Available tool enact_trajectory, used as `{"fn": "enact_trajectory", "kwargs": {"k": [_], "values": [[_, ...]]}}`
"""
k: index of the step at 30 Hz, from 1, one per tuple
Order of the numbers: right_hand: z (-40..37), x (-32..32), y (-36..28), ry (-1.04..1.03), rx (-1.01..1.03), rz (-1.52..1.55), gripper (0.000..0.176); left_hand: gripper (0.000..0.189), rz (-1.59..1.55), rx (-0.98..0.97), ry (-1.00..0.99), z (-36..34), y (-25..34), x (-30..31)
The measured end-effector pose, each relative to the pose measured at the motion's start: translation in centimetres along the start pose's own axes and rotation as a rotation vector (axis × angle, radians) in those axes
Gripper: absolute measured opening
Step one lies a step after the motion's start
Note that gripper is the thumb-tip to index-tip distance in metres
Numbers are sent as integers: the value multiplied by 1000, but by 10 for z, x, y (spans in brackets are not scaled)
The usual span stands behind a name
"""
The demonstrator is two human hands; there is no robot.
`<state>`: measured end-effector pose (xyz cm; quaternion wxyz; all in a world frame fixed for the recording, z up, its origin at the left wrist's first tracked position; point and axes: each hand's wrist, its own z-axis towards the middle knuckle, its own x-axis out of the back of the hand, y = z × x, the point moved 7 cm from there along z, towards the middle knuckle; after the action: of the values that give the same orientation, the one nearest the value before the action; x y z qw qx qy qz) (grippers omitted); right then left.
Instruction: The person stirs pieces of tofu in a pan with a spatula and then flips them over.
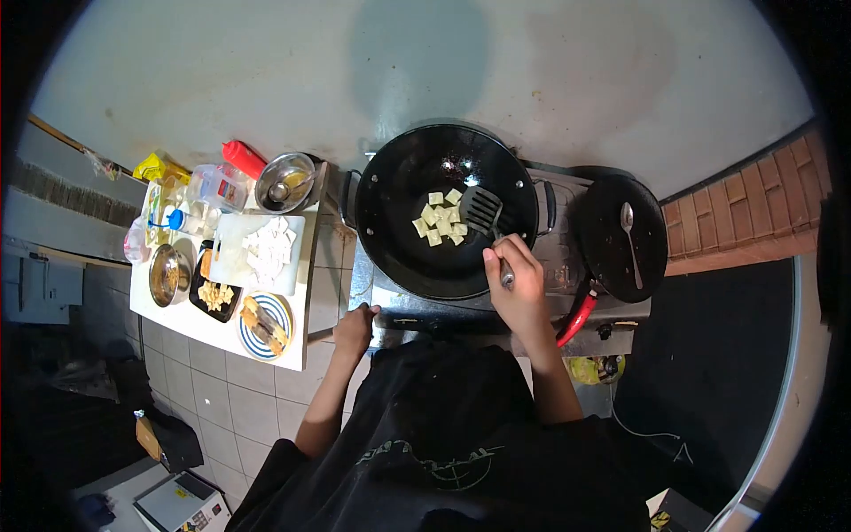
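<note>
My right hand (519, 288) is closed round the handle of a black slotted spatula (482, 209). The spatula's head is inside a large black wok (399, 253), touching or just beside pale cubes that look like tofu (433, 215). These cubes lie clustered in the middle of the wok, which sits on a metal stove (387, 297). My left hand (355, 331) rests at the stove's front left corner with fingers curled and thumb pointing right. What it grips, if anything, is hidden.
Right of the wok is a black frying pan (607, 235) with a red handle, holding a spoon (631, 244). A white table (191, 324) on the left bears a cutting board (232, 244) with white pieces, a metal bowl (303, 166), a striped plate (282, 310) and a red bottle (243, 159).
</note>
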<state>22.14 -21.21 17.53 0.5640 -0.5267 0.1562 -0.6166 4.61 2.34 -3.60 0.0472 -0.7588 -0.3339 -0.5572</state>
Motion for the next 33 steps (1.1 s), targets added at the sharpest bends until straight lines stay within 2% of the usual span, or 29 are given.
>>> {"fn": "enact_trajectory", "kwargs": {"k": [3,5,18,20,27,29,33], "values": [[-1,2,1,-4,-13,22,16,47,8,-2,4,0,2,3],[-2,3,1,-15,-27,31,17,46,-42,45,-82,-1,5,6],[1,-5,2,-13,-15,40,18,44,6,-4,-16,0,3,7],[1,-5,2,-15,-13,40,18,44,-32,50,-94,1,-2,2],[3,-10,1,-117,-66,47,19,41,-24,56,-69,3,-6,-4],[4,-10,1,-138,-75,53,19,45,10,-1,1,1,-3,-2],[6,-10,0,-154,-93,20,18,45,-14,-18,8,2,-1,-1]]}}
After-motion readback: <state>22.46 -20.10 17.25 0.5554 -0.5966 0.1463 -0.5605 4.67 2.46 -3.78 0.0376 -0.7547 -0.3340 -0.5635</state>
